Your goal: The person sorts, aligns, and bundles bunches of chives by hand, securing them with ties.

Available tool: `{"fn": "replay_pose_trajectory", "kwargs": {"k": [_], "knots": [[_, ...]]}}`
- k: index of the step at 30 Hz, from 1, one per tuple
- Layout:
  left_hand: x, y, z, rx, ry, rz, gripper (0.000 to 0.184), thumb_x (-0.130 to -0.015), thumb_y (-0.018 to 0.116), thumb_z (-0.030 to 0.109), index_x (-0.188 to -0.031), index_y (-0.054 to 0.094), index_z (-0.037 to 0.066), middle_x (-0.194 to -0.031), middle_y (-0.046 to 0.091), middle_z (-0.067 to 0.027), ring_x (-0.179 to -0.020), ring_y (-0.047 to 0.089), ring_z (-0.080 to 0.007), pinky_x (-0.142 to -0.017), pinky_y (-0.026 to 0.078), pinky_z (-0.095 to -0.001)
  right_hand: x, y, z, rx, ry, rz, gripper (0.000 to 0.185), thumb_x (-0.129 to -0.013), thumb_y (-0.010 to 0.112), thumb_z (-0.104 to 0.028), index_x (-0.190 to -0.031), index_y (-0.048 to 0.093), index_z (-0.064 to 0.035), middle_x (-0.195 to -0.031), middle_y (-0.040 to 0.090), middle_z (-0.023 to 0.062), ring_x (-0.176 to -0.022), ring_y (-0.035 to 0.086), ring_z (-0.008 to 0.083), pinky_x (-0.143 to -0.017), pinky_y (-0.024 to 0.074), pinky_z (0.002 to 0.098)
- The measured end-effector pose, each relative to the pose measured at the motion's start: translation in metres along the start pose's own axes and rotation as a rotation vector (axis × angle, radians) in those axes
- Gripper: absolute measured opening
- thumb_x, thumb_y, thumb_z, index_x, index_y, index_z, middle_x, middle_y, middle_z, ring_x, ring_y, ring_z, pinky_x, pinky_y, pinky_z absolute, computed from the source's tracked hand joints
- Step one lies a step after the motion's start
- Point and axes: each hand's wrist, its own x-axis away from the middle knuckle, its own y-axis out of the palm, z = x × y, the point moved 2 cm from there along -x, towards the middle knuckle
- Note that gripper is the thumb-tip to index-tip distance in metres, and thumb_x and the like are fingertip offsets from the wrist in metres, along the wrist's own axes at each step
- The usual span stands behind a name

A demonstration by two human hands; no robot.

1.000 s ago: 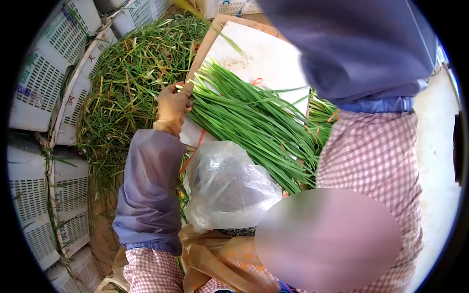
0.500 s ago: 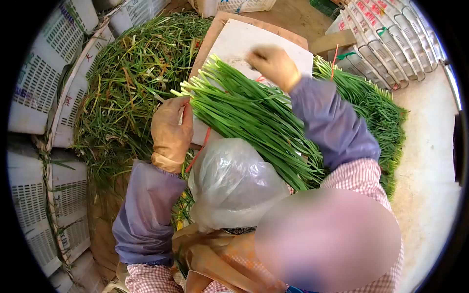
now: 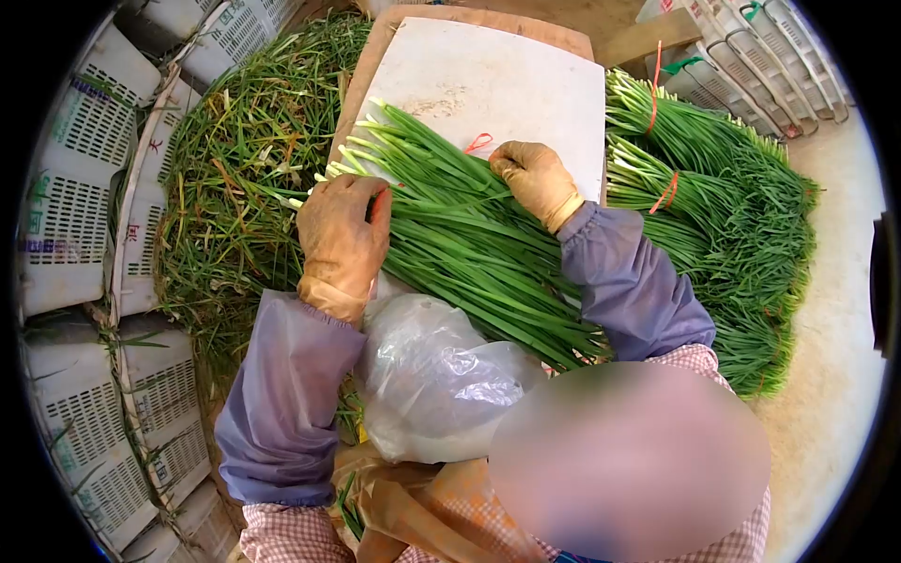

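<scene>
my left hand (image 3: 349, 235), in a tan glove, is curled over the pale ends of the green stalks (image 3: 469, 244) at the left edge of the white surface (image 3: 526, 80); i can't tell from here how firmly its fingers hold them. my right hand (image 3: 533, 178), gloved the same way, has its fingers bent closed at the upper edge of the green stalks, towards the right side of the white surface, and i can't tell whether a leaf is pinched in them. the green stalks lie slantwise over the lower part of the white surface, pale ends at its left, leaf tips running past its lower right. a red tie (image 3: 479, 143) shows on the white surface, just beside my right hand. both my arms wear purple sleeves (image 3: 293, 399). below the white surface i see a crumpled clear plastic bag (image 3: 436, 375), and under its far side a brown board (image 3: 554, 36) juts out. right of the white surface are green bundles (image 3: 718, 220) with red bands around them; beyond its upper right corner come a wooden plank (image 3: 649, 39) and stacked crates (image 3: 751, 70). left of it a heap of loose leaves (image 3: 249, 178) spreads, with white crates (image 3: 70, 216) farther out.
</scene>
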Motion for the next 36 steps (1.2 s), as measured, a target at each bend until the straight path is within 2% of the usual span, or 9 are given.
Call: {"fn": "replay_pose_trajectory", "kwargs": {"k": [5,10,11,16,19,25,30,32,36], "knots": [[0.000,0.001,0.002,0.028,0.070,0.034,0.010,-0.076,0.063,0.008,-0.085,0.065,0.005,-0.080,0.063,-0.0107,-0.076,0.057,-0.0310,-0.069,0.045,-0.0388,0.000,0.000,-0.005,0.044,0.047,-0.086,0.025,-0.083,0.055,-0.023,-0.090,0.066,-0.0022,-0.085,0.064,0.0199,-0.080,0.061,0.0326,-0.072,0.0468,0.0369],[-0.010,0.003,0.008,0.016,0.133,0.052,0.022,-0.077,0.058,0.004,-0.098,0.063,0.008,-0.098,0.061,-0.0106,-0.095,0.057,-0.0312,-0.082,0.044,-0.0401,0.009,-0.003,-0.043,0.222,-0.012,-0.219,0.028,-0.085,0.061,-0.026,-0.094,0.064,0.0005,-0.079,0.065,0.0129,-0.075,0.058,0.0133,-0.069,0.0468,0.0293],[-0.017,0.004,0.010,0.022,0.132,0.047,0.022,-0.077,0.058,0.004,-0.098,0.063,0.008,-0.098,0.061,-0.0106,-0.095,0.057,-0.0312,-0.082,0.044,-0.0401,0.012,-0.004,-0.051,0.285,-0.055,-0.274,0.042,-0.083,0.059,-0.038,-0.097,0.064,0.0011,-0.090,0.063,0.0229,-0.086,0.061,0.0332,-0.076,0.0469,0.0367],[-0.028,0.030,0.010,-0.104,0.341,-0.064,0.027,-0.087,0.050,0.013,-0.113,0.058,0.015,-0.109,0.060,-0.0067,-0.116,0.048,-0.0314,-0.101,0.023,-0.0557,-0.002,0.005,-0.049,-0.151,0.100,-0.676,0.049,-0.080,0.059,-0.044,-0.108,0.063,-0.0029,-0.097,0.065,0.0188,-0.093,0.060,0.0340,-0.082,0.0462,0.0374],[-0.025,0.036,0.010,-0.092,0.201,-0.228,0.025,-0.090,0.047,0.018,-0.112,0.060,0.016,-0.108,0.061,-0.0069,-0.109,0.053,-0.0286,-0.102,0.020,-0.0565,-0.002,0.002,-0.047,0.336,-0.155,-0.444,0.043,-0.079,0.062,-0.041,-0.101,0.065,-0.0043,-0.091,0.064,0.0177,-0.083,0.061,0.0276,-0.076,0.0472,0.0355],[-0.039,0.047,-0.002,-0.012,-0.014,-0.273,0.026,-0.086,0.055,0.033,-0.098,0.066,0.012,-0.086,0.067,-0.0110,-0.085,0.062,-0.0290,-0.095,0.029,-0.0476,0.004,-0.073,-0.011,0.481,0.177,-0.753,0.036,-0.075,0.063,-0.035,-0.094,0.063,-0.0048,-0.083,0.062,0.0134,-0.076,0.058,0.0221,-0.068,0.0470,0.0340],[-0.037,0.058,-0.003,-0.055,-0.018,-0.219,0.026,-0.086,0.055,0.034,-0.093,0.067,0.012,-0.086,0.067,-0.0091,-0.084,0.062,-0.0282,-0.094,0.030,-0.0450,0.053,-0.118,-0.019,0.251,-0.152,-0.036,0.020,-0.082,0.061,-0.017,-0.097,0.063,-0.0045,-0.083,0.064,0.0082,-0.070,0.061,0.0181,-0.067,0.0492,0.0267],[-0.034,0.056,-0.001,-0.088,0.006,-0.180,0.026,-0.086,0.055,0.034,-0.093,0.067,0.012,-0.090,0.067,-0.0090,-0.086,0.061,-0.0275,-0.094,0.030,-0.0445,0.084,-0.104,-0.026,-0.175,-0.104,-0.246,0.024,-0.080,0.066,-0.010,-0.102,0.063,-0.0021,-0.084,0.066,0.0056,-0.074,0.059,0.0100,-0.067,0.0479,0.0239],[-0.032,0.054,-0.001,-0.030,-0.019,-0.188,0.027,-0.086,0.056,0.032,-0.094,0.067,0.009,-0.095,0.066,-0.0086,-0.089,0.060,-0.0262,-0.093,0.032,-0.0421,0.119,-0.066,-0.043,0.240,0.029,-0.513,0.029,-0.077,0.069,-0.017,-0.103,0.065,-0.0056,-0.071,0.063,0.0086,-0.061,0.059,0.0172,-0.060,0.0475,0.0283]]}}
